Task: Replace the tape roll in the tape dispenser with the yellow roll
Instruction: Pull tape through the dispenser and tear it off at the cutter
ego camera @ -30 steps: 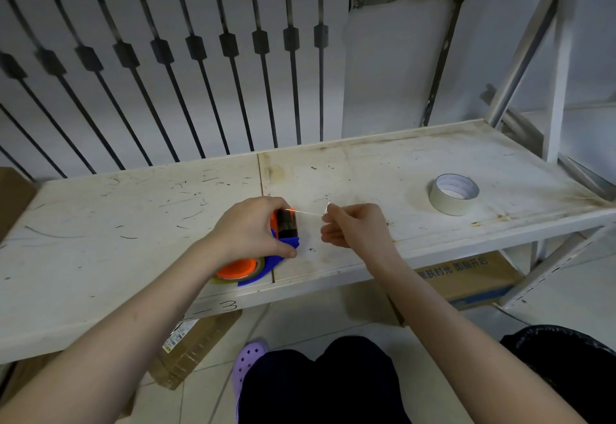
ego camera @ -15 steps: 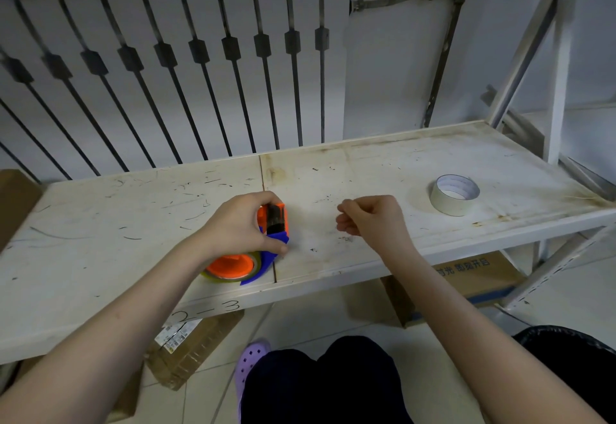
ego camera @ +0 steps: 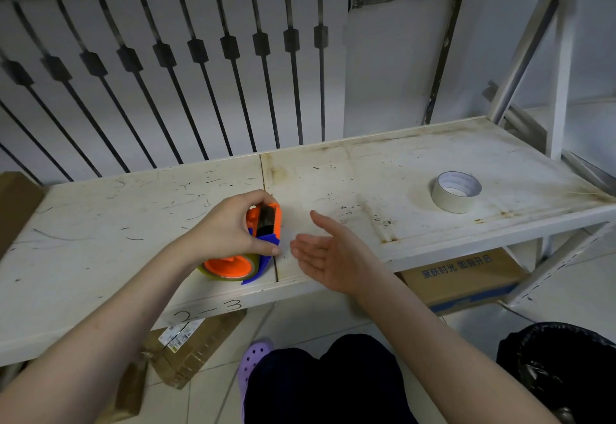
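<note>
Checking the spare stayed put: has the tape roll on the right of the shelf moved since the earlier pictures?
No. The tape roll sits at the same spot on the shelf, by the same stains near the front edge.

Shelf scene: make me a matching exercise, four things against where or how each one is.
Things:
1. tape dispenser
2. loose tape roll
3. right hand
4. purple clog

States:
A. open and empty, palm turned toward the left
B. on the floor tiles below the shelf
C. gripped by the left hand
D. lying flat on the shelf, far right, untouched

Pairs: 1-C, 2-D, 3-A, 4-B
</note>
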{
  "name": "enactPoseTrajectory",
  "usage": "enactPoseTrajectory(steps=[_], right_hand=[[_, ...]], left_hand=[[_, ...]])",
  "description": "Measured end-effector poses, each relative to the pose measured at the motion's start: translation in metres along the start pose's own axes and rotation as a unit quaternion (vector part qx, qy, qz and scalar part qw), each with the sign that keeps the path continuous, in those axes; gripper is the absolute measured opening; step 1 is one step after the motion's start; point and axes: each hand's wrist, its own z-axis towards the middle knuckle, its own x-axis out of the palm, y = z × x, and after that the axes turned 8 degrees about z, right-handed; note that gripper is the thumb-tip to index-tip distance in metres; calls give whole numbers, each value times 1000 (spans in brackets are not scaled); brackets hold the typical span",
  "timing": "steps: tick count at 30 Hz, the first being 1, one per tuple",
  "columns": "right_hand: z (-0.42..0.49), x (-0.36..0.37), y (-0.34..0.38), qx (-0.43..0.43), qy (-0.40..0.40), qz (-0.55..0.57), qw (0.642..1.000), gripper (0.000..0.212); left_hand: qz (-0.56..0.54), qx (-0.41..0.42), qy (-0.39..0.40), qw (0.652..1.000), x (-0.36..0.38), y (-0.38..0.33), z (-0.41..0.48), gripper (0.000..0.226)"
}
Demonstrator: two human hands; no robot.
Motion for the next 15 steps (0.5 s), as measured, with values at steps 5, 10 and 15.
enactPoseTrajectory(steps=[5, 10, 15], right_hand=[[-5, 11, 3, -159, 6, 20, 987, 13], [-17, 21, 14, -290, 13, -82, 954, 21], [-22, 20, 22, -311, -54, -120, 941, 14]], left_hand=[[-23, -4, -4, 1000, -4, 4, 0, 60], [-92, -10, -33, 995, -8, -1, 4, 58], [-162, -16, -49, 985, -6, -7, 3, 61]])
